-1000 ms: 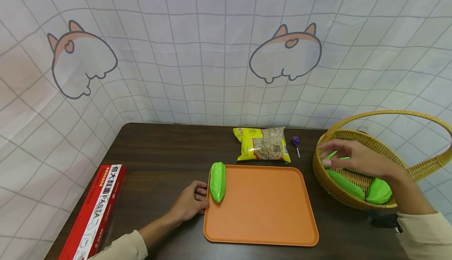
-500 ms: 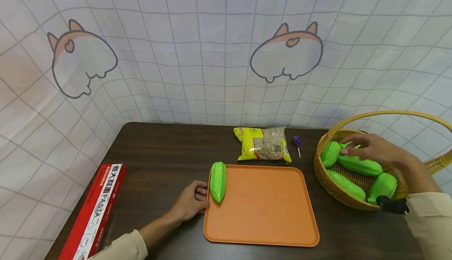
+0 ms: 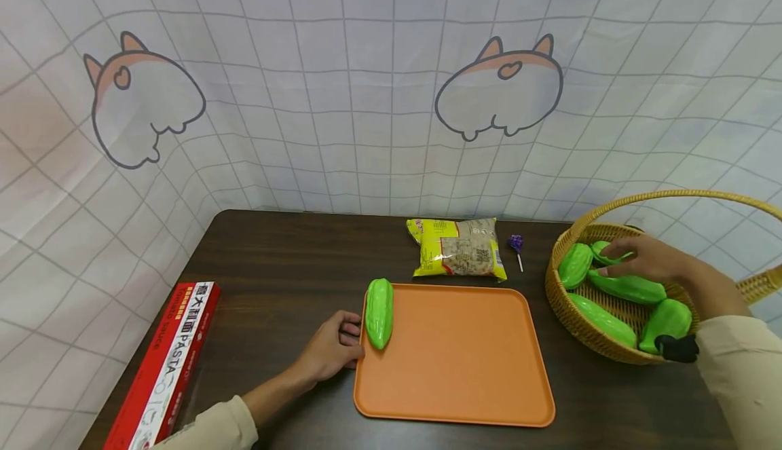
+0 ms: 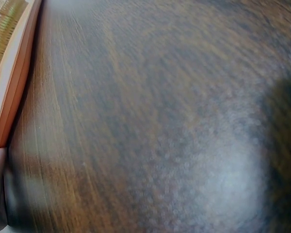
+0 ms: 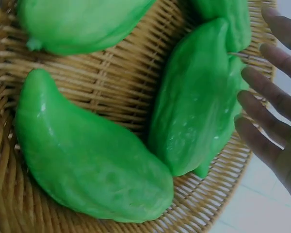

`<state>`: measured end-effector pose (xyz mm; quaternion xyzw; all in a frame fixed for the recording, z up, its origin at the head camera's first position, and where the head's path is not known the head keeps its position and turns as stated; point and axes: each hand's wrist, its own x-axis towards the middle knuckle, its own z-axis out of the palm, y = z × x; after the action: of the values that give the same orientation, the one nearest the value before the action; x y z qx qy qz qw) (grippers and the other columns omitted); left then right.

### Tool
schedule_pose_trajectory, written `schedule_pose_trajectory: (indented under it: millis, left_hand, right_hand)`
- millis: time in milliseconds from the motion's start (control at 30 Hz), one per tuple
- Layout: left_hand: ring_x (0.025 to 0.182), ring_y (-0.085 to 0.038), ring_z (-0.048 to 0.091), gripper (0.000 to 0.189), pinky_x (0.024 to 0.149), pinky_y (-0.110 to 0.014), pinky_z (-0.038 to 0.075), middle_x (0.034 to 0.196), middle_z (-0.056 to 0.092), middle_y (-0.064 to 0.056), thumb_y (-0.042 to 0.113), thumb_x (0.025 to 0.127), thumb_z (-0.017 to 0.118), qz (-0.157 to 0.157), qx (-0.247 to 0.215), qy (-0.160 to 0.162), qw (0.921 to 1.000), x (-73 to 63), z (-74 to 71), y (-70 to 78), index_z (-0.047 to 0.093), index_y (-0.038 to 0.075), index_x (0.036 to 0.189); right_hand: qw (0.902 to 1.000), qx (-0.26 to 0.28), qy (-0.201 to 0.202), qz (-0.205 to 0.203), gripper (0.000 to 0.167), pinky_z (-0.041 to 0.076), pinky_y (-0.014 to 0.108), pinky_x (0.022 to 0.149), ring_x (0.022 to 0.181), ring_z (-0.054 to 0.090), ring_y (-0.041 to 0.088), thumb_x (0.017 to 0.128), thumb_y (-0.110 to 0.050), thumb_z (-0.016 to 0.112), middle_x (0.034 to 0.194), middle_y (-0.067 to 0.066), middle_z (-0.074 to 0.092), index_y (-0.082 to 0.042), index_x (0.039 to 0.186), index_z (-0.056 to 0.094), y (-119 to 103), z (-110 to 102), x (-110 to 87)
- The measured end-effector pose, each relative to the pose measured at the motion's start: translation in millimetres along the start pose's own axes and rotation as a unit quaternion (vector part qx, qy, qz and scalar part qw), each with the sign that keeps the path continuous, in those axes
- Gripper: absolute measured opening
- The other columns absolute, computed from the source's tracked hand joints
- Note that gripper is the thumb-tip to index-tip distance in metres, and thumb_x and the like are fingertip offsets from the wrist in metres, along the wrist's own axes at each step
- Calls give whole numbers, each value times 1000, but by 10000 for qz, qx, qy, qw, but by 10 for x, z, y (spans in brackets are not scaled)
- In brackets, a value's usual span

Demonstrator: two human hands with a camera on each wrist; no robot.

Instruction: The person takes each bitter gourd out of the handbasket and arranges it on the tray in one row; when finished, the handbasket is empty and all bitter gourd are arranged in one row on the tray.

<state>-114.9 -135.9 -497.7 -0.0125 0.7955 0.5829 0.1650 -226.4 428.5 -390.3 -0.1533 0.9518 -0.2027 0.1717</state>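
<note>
In the head view my left hand (image 3: 334, 348) lies at the left edge of the orange tray (image 3: 458, 362), fingers loosely bent and fingertips right at the rim. A green ribbed gourd (image 3: 379, 314) rests along that side of the tray. My right hand (image 3: 650, 260) is over the wicker basket (image 3: 565, 314), which holds several more green gourds (image 3: 629, 288). The right wrist view shows its fingers (image 5: 269, 90) spread and loosely bent beside a ribbed gourd (image 5: 191, 102), holding nothing. A smooth, curved gourd (image 5: 92, 155) lies nearer the camera.
A yellow snack bag (image 3: 458, 248) and a purple lollipop (image 3: 516, 243) lie behind the tray. The red pasta box (image 3: 161, 368) lies along the table's left side. Above the basket arches its tall handle (image 3: 678, 194). A patterned curtain (image 3: 391, 97) hangs behind the table.
My right hand has moved right and back over the basket, uncovering gourds on its left side. My left hand and the gourd on the tray have stayed in place.
</note>
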Motion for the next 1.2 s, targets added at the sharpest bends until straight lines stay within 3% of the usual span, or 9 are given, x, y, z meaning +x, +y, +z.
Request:
schedule_pose_trajectory:
  millis: [467, 800, 1200]
  left_hand:
    - [87, -20, 63, 59, 62, -37, 63, 113, 57, -17, -7, 73, 73, -14, 55, 136, 9999, -14, 3, 9, 53, -2, 129]
    - [87, -19, 64, 57, 63, -33, 63, 113, 57, -16, -3, 75, 73, -70, 150, 21, 9999, -13, -3, 35, 53, -1, 128]
    - [87, -19, 63, 57, 64, -34, 63, 112, 57, -17, -5, 74, 73, 8, 91, 15, 10000, -26, -10, 32, 54, -2, 127]
  right_hand:
    - [9988, -188, -397, 205, 66, 52, 60, 88, 123, 46, 61, 91, -36, 71, 137, 39, 50, 11, 134, 54, 51, 38, 1]
    - [9970, -378, -670, 117, 65, 55, 58, 86, 115, 55, 56, 90, -32, 73, 126, 40, 57, 15, 132, 54, 86, 35, 26]
    - [9924, -693, -1013, 14, 62, 53, 61, 90, 119, 52, 58, 85, -32, 77, 130, 39, 55, 9, 128, 61, 95, 13, 75]
